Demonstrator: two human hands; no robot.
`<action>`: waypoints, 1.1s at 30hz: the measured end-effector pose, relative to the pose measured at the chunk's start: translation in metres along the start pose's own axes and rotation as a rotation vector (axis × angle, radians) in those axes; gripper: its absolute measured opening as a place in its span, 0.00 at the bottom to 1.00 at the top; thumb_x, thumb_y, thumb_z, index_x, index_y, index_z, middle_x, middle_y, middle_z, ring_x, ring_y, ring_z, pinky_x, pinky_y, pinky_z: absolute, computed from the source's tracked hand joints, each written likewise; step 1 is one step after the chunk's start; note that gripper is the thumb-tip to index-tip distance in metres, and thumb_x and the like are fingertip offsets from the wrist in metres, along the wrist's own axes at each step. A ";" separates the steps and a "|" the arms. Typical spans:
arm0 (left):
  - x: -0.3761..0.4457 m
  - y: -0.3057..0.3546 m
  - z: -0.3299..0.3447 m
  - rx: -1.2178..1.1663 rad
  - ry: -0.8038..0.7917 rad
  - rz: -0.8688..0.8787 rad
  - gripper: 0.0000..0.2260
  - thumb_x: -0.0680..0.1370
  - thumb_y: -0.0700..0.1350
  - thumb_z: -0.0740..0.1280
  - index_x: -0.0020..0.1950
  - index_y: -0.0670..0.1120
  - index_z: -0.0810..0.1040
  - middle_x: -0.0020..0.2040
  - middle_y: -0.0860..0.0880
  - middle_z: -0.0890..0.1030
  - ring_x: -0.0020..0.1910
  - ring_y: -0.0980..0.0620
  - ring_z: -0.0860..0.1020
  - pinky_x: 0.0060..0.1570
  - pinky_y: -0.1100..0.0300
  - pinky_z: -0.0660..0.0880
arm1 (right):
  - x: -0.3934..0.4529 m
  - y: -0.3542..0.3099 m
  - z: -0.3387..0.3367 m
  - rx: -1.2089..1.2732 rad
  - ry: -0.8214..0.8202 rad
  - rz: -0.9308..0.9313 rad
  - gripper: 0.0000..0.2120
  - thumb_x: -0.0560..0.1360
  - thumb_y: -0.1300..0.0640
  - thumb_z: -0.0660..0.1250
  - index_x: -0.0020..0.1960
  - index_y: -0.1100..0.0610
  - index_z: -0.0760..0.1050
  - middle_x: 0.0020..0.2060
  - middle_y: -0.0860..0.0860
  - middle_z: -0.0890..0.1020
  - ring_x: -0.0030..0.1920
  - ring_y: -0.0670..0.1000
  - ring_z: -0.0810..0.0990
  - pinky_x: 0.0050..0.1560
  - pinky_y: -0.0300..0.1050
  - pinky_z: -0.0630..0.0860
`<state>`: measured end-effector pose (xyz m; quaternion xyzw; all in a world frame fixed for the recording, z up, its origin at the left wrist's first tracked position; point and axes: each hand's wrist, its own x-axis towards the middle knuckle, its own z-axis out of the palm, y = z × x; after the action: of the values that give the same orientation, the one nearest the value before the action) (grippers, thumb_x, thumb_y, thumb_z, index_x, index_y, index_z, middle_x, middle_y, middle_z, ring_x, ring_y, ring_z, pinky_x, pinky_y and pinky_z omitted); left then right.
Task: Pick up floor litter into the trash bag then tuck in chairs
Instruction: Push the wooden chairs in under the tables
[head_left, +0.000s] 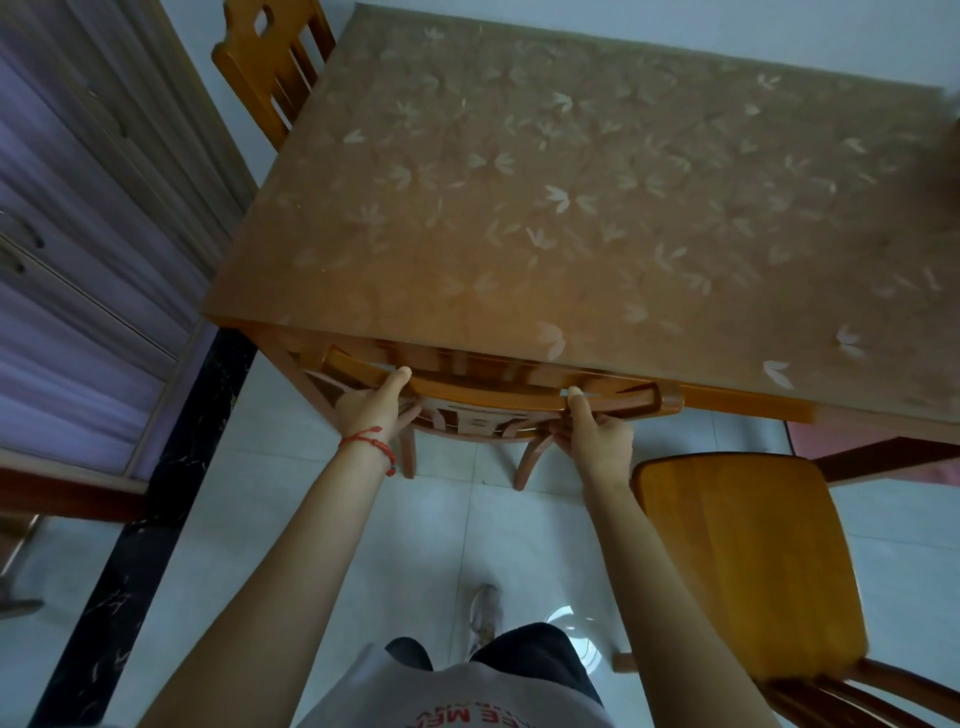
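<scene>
Both hands, left (371, 410) and right (597, 431), grip the curved top rail of the brown wooden chair (493, 397), already tucked under the floral-covered tabletop (571, 182). One orange-brown wooden chair (748, 561) at right remains untucked.

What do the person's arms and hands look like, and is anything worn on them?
Both forearms are bare, with no sleeves or gloves. The left hand has a thin red braided string bracelet around its wrist. The right hand shows nothing worn.

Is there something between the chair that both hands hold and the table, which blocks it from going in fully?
Nothing visible does. Left hand and right hand grip the chair's top rail, already at the table edge, seat underneath.
</scene>
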<state>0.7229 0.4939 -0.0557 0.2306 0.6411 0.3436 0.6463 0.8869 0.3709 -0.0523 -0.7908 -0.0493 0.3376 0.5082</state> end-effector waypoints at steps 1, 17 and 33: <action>0.000 0.000 -0.002 0.029 -0.021 0.003 0.11 0.73 0.43 0.70 0.49 0.37 0.75 0.47 0.38 0.80 0.45 0.44 0.81 0.43 0.54 0.80 | -0.002 -0.001 -0.001 -0.034 -0.009 -0.011 0.15 0.75 0.48 0.63 0.37 0.58 0.76 0.35 0.53 0.81 0.40 0.54 0.82 0.50 0.51 0.79; -0.062 -0.042 -0.089 1.152 -0.270 0.837 0.26 0.77 0.51 0.63 0.71 0.41 0.63 0.72 0.41 0.65 0.71 0.43 0.62 0.69 0.47 0.60 | -0.103 0.053 -0.046 -0.637 -0.029 -0.477 0.24 0.77 0.49 0.60 0.69 0.59 0.64 0.67 0.56 0.71 0.68 0.54 0.68 0.66 0.50 0.65; -0.138 -0.116 -0.137 1.537 -0.599 1.259 0.27 0.75 0.56 0.57 0.67 0.39 0.69 0.69 0.39 0.69 0.69 0.39 0.65 0.67 0.43 0.57 | -0.228 0.158 -0.107 -0.864 0.208 -0.409 0.27 0.76 0.45 0.58 0.71 0.57 0.62 0.72 0.56 0.65 0.72 0.57 0.62 0.70 0.55 0.59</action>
<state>0.6134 0.2961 -0.0589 0.9499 0.2637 0.0462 0.1614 0.7327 0.1166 -0.0467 -0.9329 -0.2884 0.0987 0.1916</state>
